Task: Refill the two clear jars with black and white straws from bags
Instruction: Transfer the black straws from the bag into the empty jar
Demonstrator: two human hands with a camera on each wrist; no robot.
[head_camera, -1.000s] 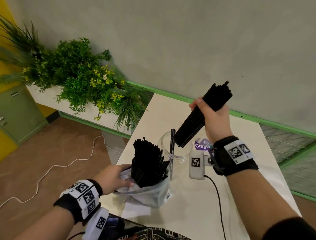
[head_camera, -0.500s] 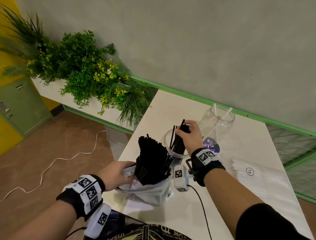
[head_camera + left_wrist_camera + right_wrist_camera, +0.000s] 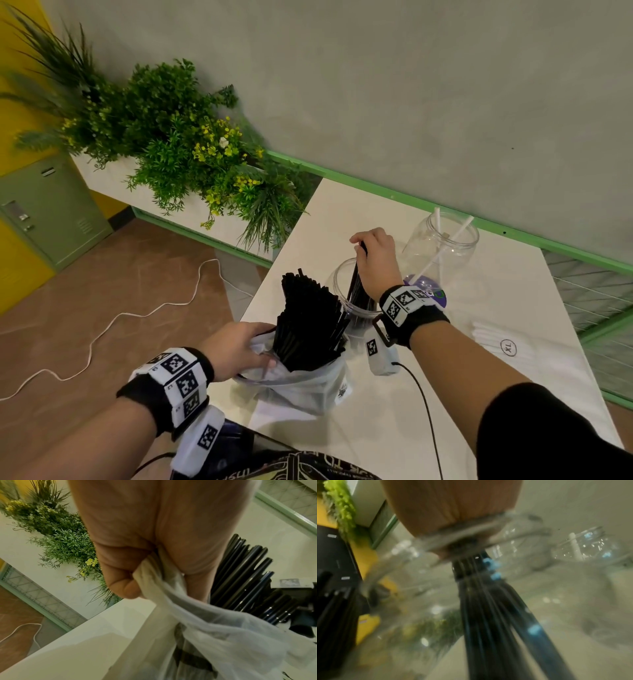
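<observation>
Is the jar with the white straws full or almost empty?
Almost empty. The far jar holds only a few white straws leaning inside; the rest is clear, see-through space.

White counter (image 3: 394, 421), back edge against the grey wall with green trim, left edge next to the planter. On it:
- clear jar (image 3: 337, 284), near the left edge, bunch of black straws (image 3: 356, 291) standing in it
- second clear jar (image 3: 442, 253), behind and right of the first, apart from it, two white straws (image 3: 460, 229) leaning inside
- white plastic bag (image 3: 308, 387), front left, just in front of the first jar, packed with upright black straws
- purple round thing (image 3: 435, 294) at the second jar's base, mostly hidden, can't identify
- flat white packet marked XL (image 3: 496, 342), right side, well apart from the bag
</observation>
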